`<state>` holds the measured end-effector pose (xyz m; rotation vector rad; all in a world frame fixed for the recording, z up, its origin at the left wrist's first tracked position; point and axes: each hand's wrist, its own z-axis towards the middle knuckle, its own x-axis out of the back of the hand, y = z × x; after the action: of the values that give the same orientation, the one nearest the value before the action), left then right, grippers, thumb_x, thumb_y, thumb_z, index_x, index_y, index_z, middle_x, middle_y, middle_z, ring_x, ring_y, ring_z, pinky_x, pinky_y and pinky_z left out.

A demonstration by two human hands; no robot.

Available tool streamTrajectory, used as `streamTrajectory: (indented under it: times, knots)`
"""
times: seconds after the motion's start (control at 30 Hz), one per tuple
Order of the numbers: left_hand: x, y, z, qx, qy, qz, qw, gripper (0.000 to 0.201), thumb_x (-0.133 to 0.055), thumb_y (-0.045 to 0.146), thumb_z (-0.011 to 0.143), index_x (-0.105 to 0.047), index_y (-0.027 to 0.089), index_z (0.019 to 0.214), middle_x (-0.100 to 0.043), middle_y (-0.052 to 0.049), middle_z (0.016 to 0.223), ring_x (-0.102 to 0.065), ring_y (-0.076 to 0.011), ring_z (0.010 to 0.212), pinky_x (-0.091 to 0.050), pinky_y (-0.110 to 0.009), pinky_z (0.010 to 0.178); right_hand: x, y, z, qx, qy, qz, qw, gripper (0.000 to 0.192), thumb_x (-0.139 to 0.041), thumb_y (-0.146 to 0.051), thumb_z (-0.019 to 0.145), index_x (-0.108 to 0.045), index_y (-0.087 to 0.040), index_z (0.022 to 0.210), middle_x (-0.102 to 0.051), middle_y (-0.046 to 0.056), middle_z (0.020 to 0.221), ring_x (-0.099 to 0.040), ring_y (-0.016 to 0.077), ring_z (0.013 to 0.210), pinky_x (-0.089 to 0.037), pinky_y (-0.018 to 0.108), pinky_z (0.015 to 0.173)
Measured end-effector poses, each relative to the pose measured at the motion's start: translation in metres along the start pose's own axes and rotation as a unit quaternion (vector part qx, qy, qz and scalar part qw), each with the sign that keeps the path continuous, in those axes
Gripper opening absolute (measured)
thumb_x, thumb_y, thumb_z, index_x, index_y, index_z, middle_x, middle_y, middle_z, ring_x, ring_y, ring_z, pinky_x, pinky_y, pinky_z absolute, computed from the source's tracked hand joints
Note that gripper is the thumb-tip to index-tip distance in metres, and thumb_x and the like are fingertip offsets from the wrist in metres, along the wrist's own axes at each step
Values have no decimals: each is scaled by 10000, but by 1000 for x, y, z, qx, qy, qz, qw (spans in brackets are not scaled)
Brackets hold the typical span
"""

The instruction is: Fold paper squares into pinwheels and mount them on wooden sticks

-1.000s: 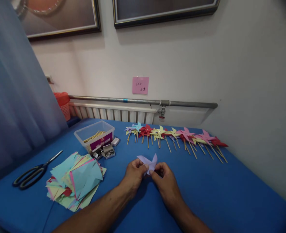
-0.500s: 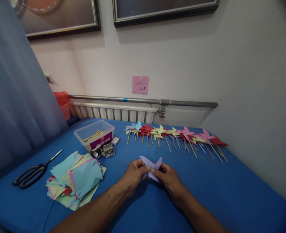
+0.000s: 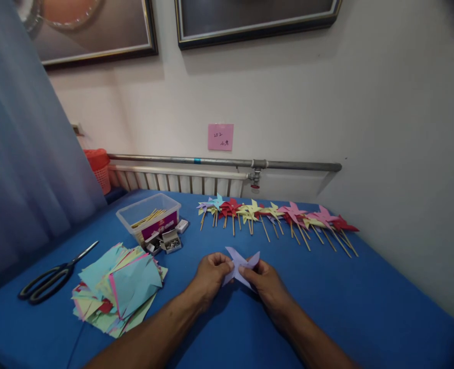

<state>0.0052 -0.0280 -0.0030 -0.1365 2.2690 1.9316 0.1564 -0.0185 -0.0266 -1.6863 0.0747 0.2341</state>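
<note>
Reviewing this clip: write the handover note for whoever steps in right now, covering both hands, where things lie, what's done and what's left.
Left hand: pinching the left side of the lilac paper pinwheel, just above the blue table.
Right hand: pinching its right side; both hold its centre.
Supplies: stack of cut coloured paper front left, scissors beside it, clear tub of sticks behind, small boxes of pins in front of the tub.
Done: a row of finished pinwheels on sticks along the far edge.
Left: the lilac one has no stick; plenty of paper still stacked.
</note>
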Motion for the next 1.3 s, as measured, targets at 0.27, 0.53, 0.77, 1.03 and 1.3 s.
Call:
streamTrajectory:
  times: [0.27,0.53,0.77,1.03,1.3]
  knots:
    - [-2,0,-2,-8,-6,2,1000,328,-792,403,581,-595,155,664,-596,-6,503,-449,-86,431,-265,-221,474,0,2,1,15,20,-23,999,343,-812,-405,548,-624,-203,752,-642,-19,626,-568,169,581,-428,289,570]
    - [-1,1,-3,-14,-22,-8,1000,332,-831,383,551,-615,144,630,-579,1,528,-468,-89,477,-311,-230,514,-3,-4,-4,18,13,1,1000,375,-844,-398,537,-621,-186,751,-632,-34,625,-551,143,582,-423,272,594]
    - [4,-5,1,-48,-19,42,998,264,-762,361,644,-596,158,617,-565,-1,532,-459,-97,492,-310,-235,520,-7,-18,-17,-6,-25,-2,1000,445,-868,-457,564,-639,-174,820,-668,-14,677,-555,140,589,-399,257,587]
    - [-2,-5,1,-65,-5,80,995,237,-730,325,674,-561,176,602,-511,36,495,-399,-90,462,-260,-227,487,-8,-12,-13,12,-4,-34,999,365,-810,-463,623,-641,-178,776,-610,-24,613,-505,137,556,-372,251,536]
    - [57,37,15,-214,180,377,883,85,-621,218,802,-699,194,777,-682,-64,808,-600,-204,798,-384,-272,737,-5,-12,-11,40,52,-64,996,359,-761,-478,661,-678,-174,833,-615,-17,631,-494,154,559,-383,270,534]
